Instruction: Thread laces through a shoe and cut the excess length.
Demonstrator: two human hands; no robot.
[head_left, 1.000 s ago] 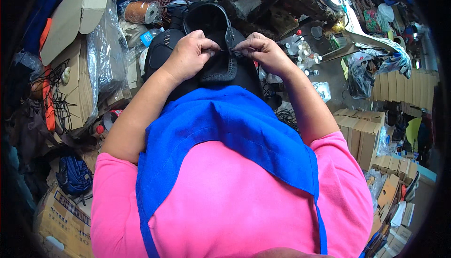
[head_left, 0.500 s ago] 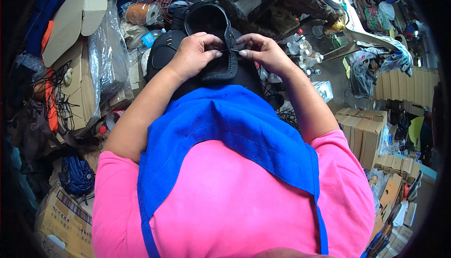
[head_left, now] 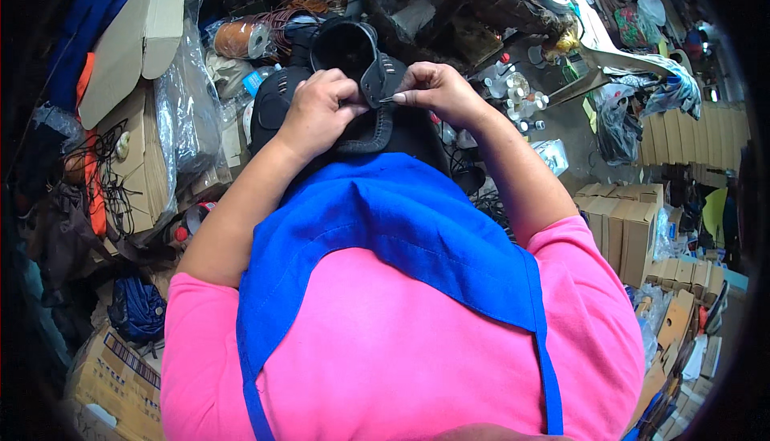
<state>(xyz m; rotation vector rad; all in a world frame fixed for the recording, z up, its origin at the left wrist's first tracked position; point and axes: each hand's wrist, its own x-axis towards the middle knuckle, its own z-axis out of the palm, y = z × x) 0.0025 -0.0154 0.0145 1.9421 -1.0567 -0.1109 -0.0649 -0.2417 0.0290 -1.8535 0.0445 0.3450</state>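
A black leather piece (head_left: pixel 374 76), shaped like a shoe upper with a round opening, lies over my lap with thick stitching along its near edge. My left hand (head_left: pixel 321 112) is closed at the left side of the stitched seam; its fingertips are partly hidden. My right hand (head_left: pixel 439 90) pinches a thin, pale, needle-like thing (head_left: pixel 387 100) against the right side of the leather edge. Left of my left hand rests another black piece (head_left: pixel 275 104) with slotted holes, similar in look. A blue apron (head_left: pixel 385 192) covers my lap.
An orange thread spool (head_left: pixel 241 40) lies beyond my left hand. Flattened cardboard (head_left: pixel 164 32) and clear plastic sheeting (head_left: pixel 186 104) stand at the left. Several small bottles (head_left: pixel 516 92) cluster right of my right hand. Cardboard boxes (head_left: pixel 622 228) are stacked farther right.
My left hand has turned, its back now more to the front, and shifted slightly left and down. My right hand has moved slightly left and down. The leather piece has tilted left.
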